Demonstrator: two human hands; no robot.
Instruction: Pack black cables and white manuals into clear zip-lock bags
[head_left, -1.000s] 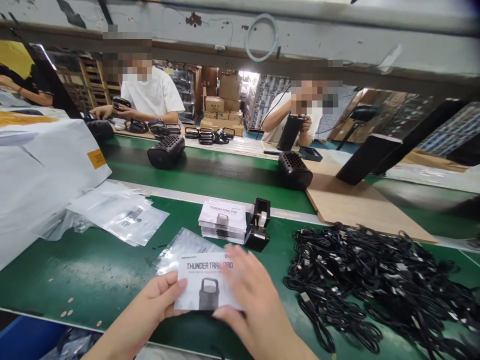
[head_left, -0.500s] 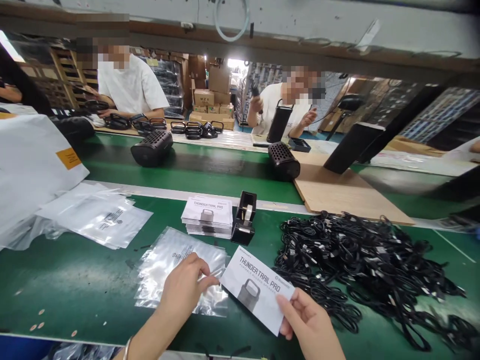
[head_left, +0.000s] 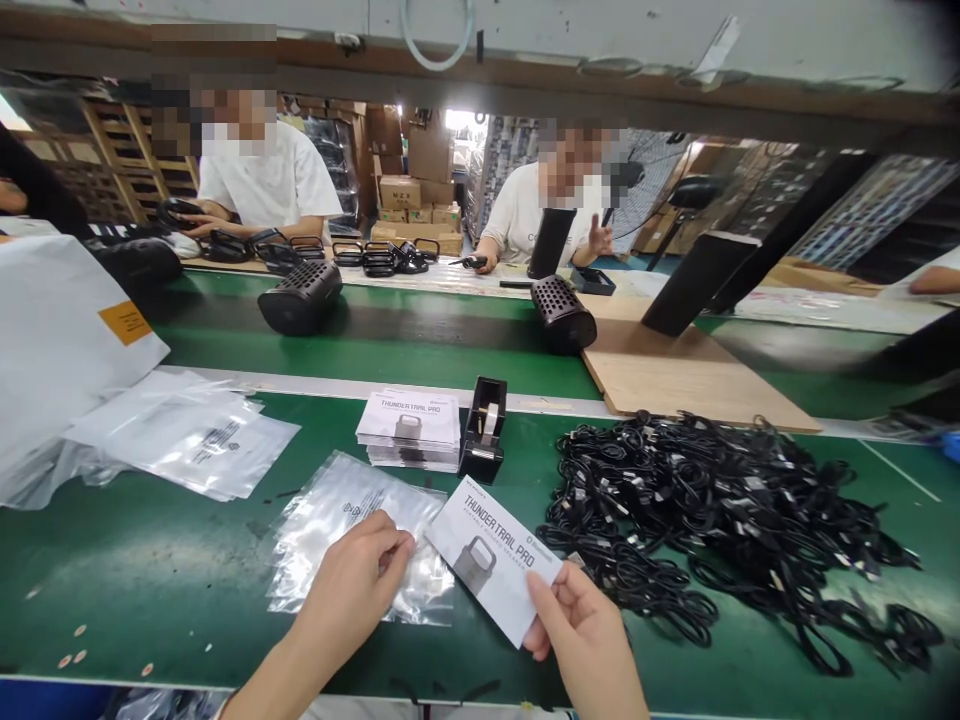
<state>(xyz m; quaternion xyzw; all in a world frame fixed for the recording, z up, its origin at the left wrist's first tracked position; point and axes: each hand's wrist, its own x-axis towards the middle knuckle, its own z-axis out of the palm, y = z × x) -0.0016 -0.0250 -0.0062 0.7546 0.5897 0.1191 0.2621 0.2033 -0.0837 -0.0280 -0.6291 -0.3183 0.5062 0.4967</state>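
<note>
My right hand [head_left: 574,625] grips a white printed booklet [head_left: 491,560] by its lower right corner, thumb on top. The booklet shows a speaker picture and the words THUNDER TRAIL PRO, and its left corner reaches over the edge of the clear plastic bags [head_left: 307,540]. Over that bag stack, my left hand [head_left: 360,570] is closed, thumb and forefinger pinched together. Whether a bag edge is between those fingertips, I cannot make out. Behind the bags stands a pile of matching booklets [head_left: 409,430], beside a black tape dispenser [head_left: 486,430].
A heap of black cables [head_left: 720,530] covers the right side. More plastic bags [head_left: 195,430] and a large white bag [head_left: 67,350] lie left. Dark speakers [head_left: 300,297] stand on the green belt [head_left: 420,345], near a wooden board [head_left: 697,385]. Two co-workers sit across, under an overhead beam [head_left: 525,90].
My right hand has shifted the booklet slightly left and up. My left thumb and forefinger have drawn together. The co-worker at right has lowered a handheld object to the table.
</note>
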